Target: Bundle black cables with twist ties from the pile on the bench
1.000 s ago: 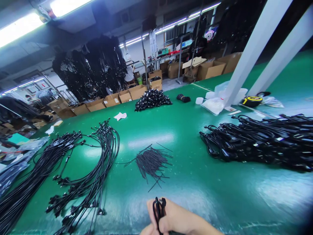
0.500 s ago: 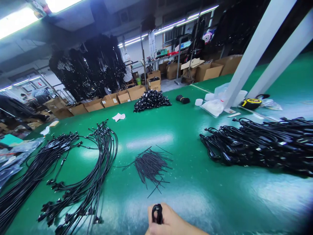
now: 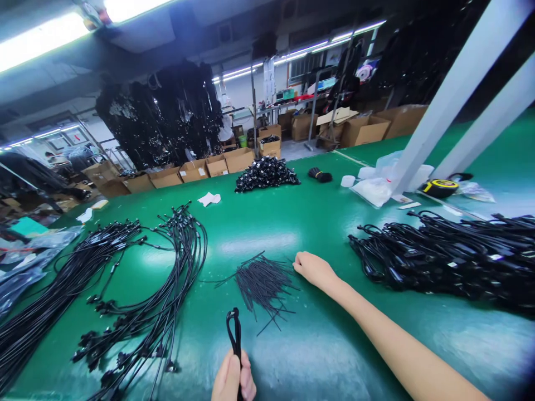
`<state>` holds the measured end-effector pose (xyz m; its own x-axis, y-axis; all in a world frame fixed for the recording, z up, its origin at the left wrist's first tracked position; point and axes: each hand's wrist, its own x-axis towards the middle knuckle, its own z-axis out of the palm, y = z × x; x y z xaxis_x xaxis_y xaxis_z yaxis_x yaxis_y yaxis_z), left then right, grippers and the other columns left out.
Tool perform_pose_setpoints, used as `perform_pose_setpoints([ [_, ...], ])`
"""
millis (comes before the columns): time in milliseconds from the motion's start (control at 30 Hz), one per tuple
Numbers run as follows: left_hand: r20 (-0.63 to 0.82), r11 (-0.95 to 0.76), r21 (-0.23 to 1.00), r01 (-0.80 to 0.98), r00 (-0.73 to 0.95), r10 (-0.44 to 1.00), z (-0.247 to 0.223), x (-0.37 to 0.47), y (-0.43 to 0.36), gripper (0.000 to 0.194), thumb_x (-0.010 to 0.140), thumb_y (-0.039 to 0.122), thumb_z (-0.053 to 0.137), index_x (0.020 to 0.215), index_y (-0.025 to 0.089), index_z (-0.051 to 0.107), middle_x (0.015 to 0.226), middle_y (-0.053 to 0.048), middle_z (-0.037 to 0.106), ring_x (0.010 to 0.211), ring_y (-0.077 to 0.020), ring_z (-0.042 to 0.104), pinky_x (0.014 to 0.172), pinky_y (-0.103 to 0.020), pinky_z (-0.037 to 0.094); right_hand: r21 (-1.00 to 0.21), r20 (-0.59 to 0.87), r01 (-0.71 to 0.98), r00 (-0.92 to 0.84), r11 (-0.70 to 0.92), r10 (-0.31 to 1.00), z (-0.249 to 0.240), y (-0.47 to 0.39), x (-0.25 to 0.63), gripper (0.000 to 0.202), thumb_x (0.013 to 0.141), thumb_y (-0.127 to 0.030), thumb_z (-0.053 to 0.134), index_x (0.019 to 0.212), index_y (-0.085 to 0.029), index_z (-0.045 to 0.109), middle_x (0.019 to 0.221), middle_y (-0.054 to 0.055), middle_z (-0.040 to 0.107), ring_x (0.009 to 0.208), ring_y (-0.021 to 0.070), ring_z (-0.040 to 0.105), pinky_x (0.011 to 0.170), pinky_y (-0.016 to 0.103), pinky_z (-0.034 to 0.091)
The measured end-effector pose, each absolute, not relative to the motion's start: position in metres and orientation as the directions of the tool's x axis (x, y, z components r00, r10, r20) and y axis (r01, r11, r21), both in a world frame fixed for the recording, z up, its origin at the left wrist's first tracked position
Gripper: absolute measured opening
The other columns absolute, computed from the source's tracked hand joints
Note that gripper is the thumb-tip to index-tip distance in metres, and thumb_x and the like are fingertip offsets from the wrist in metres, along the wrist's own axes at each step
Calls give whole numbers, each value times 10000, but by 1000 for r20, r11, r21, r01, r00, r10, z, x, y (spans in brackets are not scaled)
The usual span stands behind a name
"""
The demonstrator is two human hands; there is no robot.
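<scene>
Green counter (image 3: pixel 334 345) w/ white posts (image 3: pixel 455 94). Fluorescent tubes (image 3: pixel 37 42) overhead; cardboard boxes (image 3: pixel 363 131) at far edge.

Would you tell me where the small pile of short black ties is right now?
The pile of ties lies mid-table in the head view, at the right hand's fingertips, between the long cables and the cable heap.

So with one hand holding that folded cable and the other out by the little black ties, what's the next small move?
Probably pinching one tie from the pile of black ties: the right hand rests at its edge, apparently empty, while the left hand grips the folded cable, which looks unbound.
</scene>
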<state>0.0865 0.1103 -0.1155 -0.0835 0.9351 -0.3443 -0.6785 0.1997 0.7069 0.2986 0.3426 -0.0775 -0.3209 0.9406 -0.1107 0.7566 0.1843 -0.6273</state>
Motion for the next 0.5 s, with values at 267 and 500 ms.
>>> perform_pose_setpoints([
  [267, -355, 171, 705, -688, -135, 925, -123, 102, 106, 594, 642, 539, 765, 1139, 260, 600, 458, 97, 449, 346, -15, 281, 411, -188, 164, -846, -90, 442, -670, 299, 737, -82, 217, 258, 183, 831, -139, 498, 935, -205, 635, 785, -19, 650, 613, 116, 574, 594, 218, 427],
  [500, -296, 156, 903, -400, -318, 901, -138, 97, 100, 579, 697, 572, 697, 1105, 162, 684, 499, 34, 550, 432, -76, 417, 450, -200, 317, -493, 374, 336, -751, 803, 544, -91, 163, 235, 196, 847, -73, 452, 771, -163, 609, 692, 19, 585, 606, 148, 550, 543, 248, 400],
])
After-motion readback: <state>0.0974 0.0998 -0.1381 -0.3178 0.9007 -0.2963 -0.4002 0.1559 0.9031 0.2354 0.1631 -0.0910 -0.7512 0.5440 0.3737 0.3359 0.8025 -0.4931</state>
